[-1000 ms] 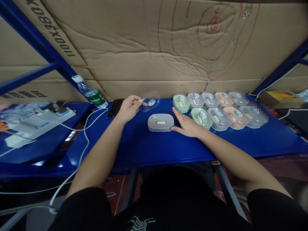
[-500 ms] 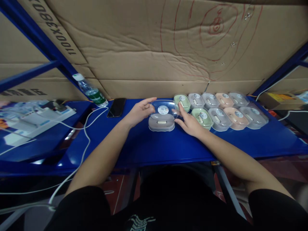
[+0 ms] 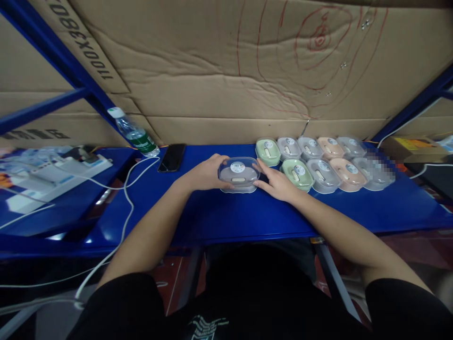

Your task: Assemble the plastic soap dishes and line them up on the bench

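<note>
In front of me on the blue table sits a small greyish oval box (image 3: 236, 185) with a pale oblong piece on its top. A clear plastic lid (image 3: 249, 165) with a round white label lies over it. My left hand (image 3: 208, 174) is closed on the lid's left end, thumb toward me and fingers at the far side. My right hand (image 3: 274, 180) grips the lid's right end in the same way. Whether the lid's rim is fully seated on the box I cannot tell.
Two rows of similar lidded boxes, green (image 3: 297, 174), grey (image 3: 323, 174) and peach (image 3: 348, 174), stand to the right. A phone (image 3: 171, 157) and a water bottle (image 3: 136, 134) lie at the back left. White cables (image 3: 130, 203) and a power strip (image 3: 60, 184) are further left. Cardboard (image 3: 198, 99) walls the back.
Both hands have brought the clear lid down and toward me onto the grey box. My left fingers have closed further around its end.
</note>
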Tool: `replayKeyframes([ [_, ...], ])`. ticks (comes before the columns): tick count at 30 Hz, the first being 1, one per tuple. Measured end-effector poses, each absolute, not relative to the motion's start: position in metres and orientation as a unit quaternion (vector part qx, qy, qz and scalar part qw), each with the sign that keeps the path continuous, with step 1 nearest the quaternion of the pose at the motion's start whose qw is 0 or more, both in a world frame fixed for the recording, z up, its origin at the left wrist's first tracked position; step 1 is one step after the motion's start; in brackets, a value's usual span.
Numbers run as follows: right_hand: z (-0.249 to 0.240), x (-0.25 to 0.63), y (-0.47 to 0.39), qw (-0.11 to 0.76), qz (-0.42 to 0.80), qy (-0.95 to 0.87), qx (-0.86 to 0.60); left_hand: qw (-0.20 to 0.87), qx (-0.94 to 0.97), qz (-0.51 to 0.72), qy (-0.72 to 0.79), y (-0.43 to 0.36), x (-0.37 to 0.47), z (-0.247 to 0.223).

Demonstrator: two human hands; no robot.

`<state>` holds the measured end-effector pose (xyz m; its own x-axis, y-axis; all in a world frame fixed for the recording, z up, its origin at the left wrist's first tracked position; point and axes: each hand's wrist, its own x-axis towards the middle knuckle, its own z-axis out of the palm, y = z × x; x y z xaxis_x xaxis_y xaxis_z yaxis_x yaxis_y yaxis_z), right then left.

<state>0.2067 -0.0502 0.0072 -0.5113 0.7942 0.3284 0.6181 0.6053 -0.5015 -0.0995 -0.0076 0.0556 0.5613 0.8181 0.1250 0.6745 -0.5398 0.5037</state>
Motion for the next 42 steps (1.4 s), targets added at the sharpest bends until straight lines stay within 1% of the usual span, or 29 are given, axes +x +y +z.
replayKeyframes([
  [6, 0.004, 0.206, -0.049, 0.242, 0.144, -0.866, -0.414, 0.272, 0.849, 0.208, 0.403, 0.009, -0.111, 0.043],
  [9, 0.003, 0.206, -0.048, 0.229, 0.132, -0.865, -0.425, 0.290, 0.846, 0.224, 0.388, 0.011, -0.111, 0.038],
  [20, 0.008, 0.207, -0.048, 0.175, 0.115, -0.877, -0.433, 0.254, 0.866, 0.164, 0.399, 0.012, -0.108, 0.035],
  [24, 0.004, 0.208, -0.047, 0.179, 0.105, -0.877, -0.433, 0.245, 0.872, 0.146, 0.397, 0.014, -0.109, 0.033],
  [30, 0.001, 0.207, -0.048, 0.189, 0.096, -0.877, -0.430, 0.256, 0.865, 0.158, 0.402, 0.017, -0.108, 0.028],
  [34, 0.009, 0.206, -0.051, 0.196, 0.046, -0.891, -0.406, 0.274, 0.853, 0.154, 0.416, 0.014, -0.101, 0.025],
  [38, 0.021, 0.204, -0.058, 0.169, -0.004, -0.910, -0.378, 0.277, 0.855, 0.175, 0.402, 0.012, -0.098, 0.021],
  [42, 0.031, 0.207, -0.062, 0.167, -0.048, -0.903, -0.393, 0.305, 0.859, 0.184, 0.368, 0.011, -0.099, 0.023],
])
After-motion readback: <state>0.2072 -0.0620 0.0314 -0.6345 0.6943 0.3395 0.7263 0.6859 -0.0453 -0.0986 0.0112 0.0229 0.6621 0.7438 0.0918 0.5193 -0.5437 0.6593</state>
